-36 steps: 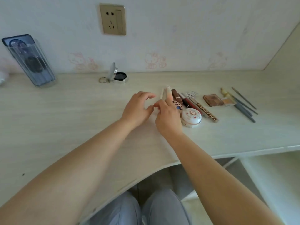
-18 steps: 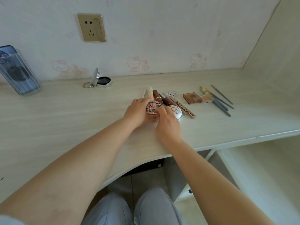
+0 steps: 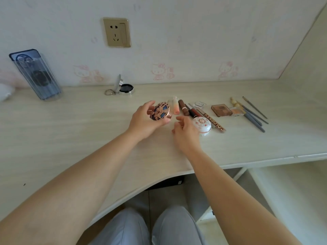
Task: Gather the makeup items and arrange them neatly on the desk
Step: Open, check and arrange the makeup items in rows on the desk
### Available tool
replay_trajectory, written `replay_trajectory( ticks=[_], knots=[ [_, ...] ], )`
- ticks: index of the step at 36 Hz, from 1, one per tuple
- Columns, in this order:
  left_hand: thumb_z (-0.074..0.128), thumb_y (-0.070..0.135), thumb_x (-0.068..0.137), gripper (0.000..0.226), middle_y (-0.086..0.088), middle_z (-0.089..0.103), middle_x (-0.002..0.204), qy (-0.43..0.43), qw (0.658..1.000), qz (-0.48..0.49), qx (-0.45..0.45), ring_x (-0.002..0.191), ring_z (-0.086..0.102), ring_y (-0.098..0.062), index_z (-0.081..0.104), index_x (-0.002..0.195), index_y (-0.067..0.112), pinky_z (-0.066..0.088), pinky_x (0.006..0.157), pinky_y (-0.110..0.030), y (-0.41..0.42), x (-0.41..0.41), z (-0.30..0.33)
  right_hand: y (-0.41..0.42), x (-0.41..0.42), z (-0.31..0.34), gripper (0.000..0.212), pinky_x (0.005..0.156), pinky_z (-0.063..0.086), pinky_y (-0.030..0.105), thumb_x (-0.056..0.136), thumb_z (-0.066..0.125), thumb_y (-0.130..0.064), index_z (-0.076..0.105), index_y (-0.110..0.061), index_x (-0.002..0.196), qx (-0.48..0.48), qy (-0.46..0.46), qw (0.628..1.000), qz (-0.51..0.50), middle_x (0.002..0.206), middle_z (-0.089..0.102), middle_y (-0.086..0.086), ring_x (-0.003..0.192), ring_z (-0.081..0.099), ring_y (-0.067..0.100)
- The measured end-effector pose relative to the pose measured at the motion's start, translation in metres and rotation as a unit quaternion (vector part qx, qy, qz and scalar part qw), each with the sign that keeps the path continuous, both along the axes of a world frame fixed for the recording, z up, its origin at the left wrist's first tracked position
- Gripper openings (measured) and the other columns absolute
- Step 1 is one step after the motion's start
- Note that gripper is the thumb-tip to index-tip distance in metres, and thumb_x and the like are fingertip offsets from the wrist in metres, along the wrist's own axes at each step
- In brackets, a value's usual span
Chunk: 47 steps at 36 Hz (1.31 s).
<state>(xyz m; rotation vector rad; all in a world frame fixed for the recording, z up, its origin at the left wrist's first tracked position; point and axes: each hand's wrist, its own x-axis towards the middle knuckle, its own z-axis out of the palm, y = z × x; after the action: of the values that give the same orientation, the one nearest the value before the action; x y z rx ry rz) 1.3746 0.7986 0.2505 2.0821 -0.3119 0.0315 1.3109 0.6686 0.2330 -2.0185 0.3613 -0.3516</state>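
My left hand (image 3: 146, 122) grips a round compact (image 3: 159, 111) with a blue and copper patterned lid, lifted a little above the desk (image 3: 70, 131). My right hand (image 3: 184, 131) hovers just to its right, fingers loosely curled and holding nothing. Beside that hand sits a white round compact (image 3: 202, 125) with a floral lid. Behind lie a pink-orange tube (image 3: 175, 107), a brown tube (image 3: 183, 107), dark lip pens (image 3: 192, 113) and a long brown stick (image 3: 213, 122). Farther right lie a brown eyeshadow palette (image 3: 221, 110), a small peach palette (image 3: 236, 111) and several grey-handled brushes (image 3: 254, 117).
An open round tin with a key ring (image 3: 123, 87) stands near the wall. At the far left, a clear blue holder (image 3: 38, 76) leans against the wall. A wall socket (image 3: 116, 32) is above. The desk's curved front edge (image 3: 159, 181) runs over my knees; a side panel rises at the right.
My left hand has lifted the patterned compact off the desk and turned its lid toward me. My right hand has let go of it and drawn back to the right.
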Motion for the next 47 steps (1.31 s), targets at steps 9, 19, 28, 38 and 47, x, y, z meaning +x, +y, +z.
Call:
replay_trajectory(
  ticks=[9,19,28,38,47],
  knots=[
    [0.078,0.023,0.074,0.073,0.007,0.054,0.122,0.059,0.988,-0.024,-0.138,0.115,0.054,-0.01,0.041,0.137,0.023,0.044,0.096,-0.026,0.034,-0.01,0.003,0.04,0.011,0.021,0.039,0.091,0.05,0.041,0.099,0.034,-0.043,0.063,-0.02,0.112,0.389,0.048,0.906,0.16,0.101,0.066,0.008,0.083,0.063,0.024],
    [0.069,0.026,0.082,0.061,0.006,0.059,0.117,0.087,0.978,-0.04,-0.183,0.107,0.058,-0.007,0.042,0.137,0.023,0.046,0.078,-0.015,0.058,-0.02,0.006,0.062,0.022,0.023,0.038,0.079,0.051,0.035,0.091,0.044,-0.044,0.065,-0.016,0.106,0.402,0.066,0.881,0.24,0.108,0.063,0.01,0.08,0.06,0.021],
    [0.079,0.018,0.072,0.068,0.008,0.033,0.129,0.028,0.991,-0.107,-0.073,0.121,0.044,-0.007,0.046,0.128,0.037,0.045,0.099,-0.028,0.077,-0.019,0.017,0.072,0.027,0.022,0.045,0.057,0.049,0.026,0.092,0.041,-0.046,0.06,-0.013,0.117,0.351,0.105,0.891,0.268,0.082,0.06,0.004,0.063,0.056,0.016],
    [0.087,0.025,0.062,0.075,0.009,0.049,0.128,0.015,0.993,-0.105,-0.046,0.119,0.048,-0.003,0.048,0.124,0.035,0.05,0.09,-0.022,0.087,-0.017,0.017,0.073,0.035,0.015,0.067,0.05,0.047,0.025,0.071,0.046,-0.047,0.056,-0.003,0.122,0.387,0.114,0.878,0.257,0.091,0.057,0.012,0.053,0.058,0.018],
    [0.086,0.022,0.061,0.068,0.007,0.053,0.116,-0.013,0.995,-0.087,-0.037,0.116,0.052,-0.004,0.053,0.116,0.043,0.05,0.096,-0.032,0.086,-0.017,0.016,0.076,0.037,0.015,0.057,0.053,0.04,0.027,0.086,0.031,-0.04,0.057,-0.004,0.123,0.353,0.089,0.899,0.242,0.09,0.064,0.011,0.063,0.056,0.019]
  ],
)
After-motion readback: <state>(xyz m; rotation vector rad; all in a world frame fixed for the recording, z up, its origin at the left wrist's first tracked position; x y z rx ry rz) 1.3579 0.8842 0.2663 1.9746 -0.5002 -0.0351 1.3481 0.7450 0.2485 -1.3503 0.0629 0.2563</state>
